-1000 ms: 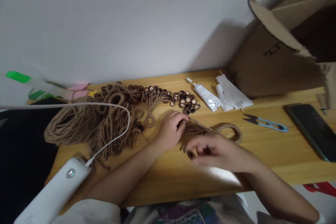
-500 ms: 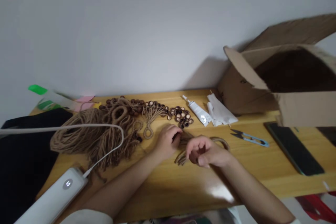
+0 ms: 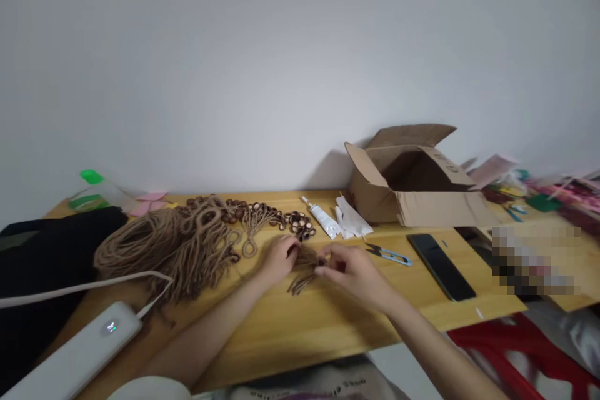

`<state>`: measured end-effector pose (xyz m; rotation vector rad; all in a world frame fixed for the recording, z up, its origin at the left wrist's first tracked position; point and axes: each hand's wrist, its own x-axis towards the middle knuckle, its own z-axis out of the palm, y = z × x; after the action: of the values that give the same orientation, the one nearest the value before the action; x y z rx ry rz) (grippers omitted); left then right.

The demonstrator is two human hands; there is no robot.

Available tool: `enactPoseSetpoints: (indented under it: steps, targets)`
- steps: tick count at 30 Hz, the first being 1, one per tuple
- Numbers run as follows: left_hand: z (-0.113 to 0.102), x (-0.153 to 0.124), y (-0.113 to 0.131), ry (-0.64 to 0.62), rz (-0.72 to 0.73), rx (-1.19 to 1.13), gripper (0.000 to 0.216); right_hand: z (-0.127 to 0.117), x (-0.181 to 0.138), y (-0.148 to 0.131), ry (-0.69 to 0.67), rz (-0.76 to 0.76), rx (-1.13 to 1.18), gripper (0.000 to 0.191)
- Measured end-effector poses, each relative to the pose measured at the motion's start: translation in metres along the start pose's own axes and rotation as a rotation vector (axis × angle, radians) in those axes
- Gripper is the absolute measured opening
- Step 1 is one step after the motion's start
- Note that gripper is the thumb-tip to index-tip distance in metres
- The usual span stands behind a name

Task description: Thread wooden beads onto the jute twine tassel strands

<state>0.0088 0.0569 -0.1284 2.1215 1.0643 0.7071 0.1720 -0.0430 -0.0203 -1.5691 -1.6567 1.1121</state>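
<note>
My left hand (image 3: 277,259) rests on the wooden table (image 3: 304,325) with its fingers curled over a small bundle of brown jute strands (image 3: 304,274). My right hand (image 3: 352,270) pinches the same bundle from the right, fingertips meeting the left hand's. The strand ends fan out below the hands toward me. Just behind the hands lies a cluster of brown wooden beads (image 3: 300,223).
A big heap of jute cord and finished tassels (image 3: 178,244) lies at left, with a white device and cable (image 3: 79,353) in front. A glue tube (image 3: 323,217), blue snips (image 3: 389,254), a dark phone (image 3: 440,265) and an open cardboard box (image 3: 412,184) stand right.
The camera has lifted and pulled back, showing more wall and the table's right side. Both hands stay on the jute bundle, the right hand now pinching closer to the left.
</note>
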Motion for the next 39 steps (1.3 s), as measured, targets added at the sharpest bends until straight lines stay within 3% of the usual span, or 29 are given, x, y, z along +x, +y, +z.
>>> enactPoseSetpoints:
  steps: [2, 3, 6, 10, 14, 21, 28, 33, 39]
  targets:
    - [0.0, 0.0, 0.001, 0.006, 0.015, -0.002, 0.018, 0.0, -0.015, -0.02, -0.306, -0.039, 0.01, 0.031]
    - [0.0, -0.001, 0.001, 0.009, 0.018, -0.004, 0.018, 0.001, -0.02, -0.03, -0.391, -0.089, -0.054, 0.029]
    - [0.0, -0.001, 0.002, 0.023, 0.014, -0.012, 0.018, 0.004, -0.027, -0.053, -0.205, -0.147, -0.202, 0.018]
    - [0.0, -0.001, 0.002, 0.036, 0.028, -0.018, 0.019, 0.003, -0.019, -0.061, -0.2, -0.151, -0.165, 0.015]
    - [-0.001, 0.0, 0.002, 0.03, 0.049, -0.008, 0.017, 0.004, 0.0, -0.041, -0.188, -0.167, -0.13, 0.02]
    - [0.0, 0.0, -0.002, 0.03, 0.068, 0.006, 0.018, 0.03, 0.021, 0.002, -0.056, -0.092, -0.152, 0.021]
    - [0.001, 0.001, -0.003, 0.002, 0.045, 0.013, 0.017, 0.024, 0.017, 0.007, -0.001, -0.023, -0.008, 0.035]
    - [0.0, 0.0, -0.002, -0.005, 0.039, 0.026, 0.018, 0.019, 0.02, 0.012, 0.133, 0.062, 0.083, 0.039]
    - [-0.001, 0.0, -0.002, -0.018, 0.047, 0.041, 0.017, 0.019, 0.013, 0.009, 0.142, 0.081, 0.148, 0.043]
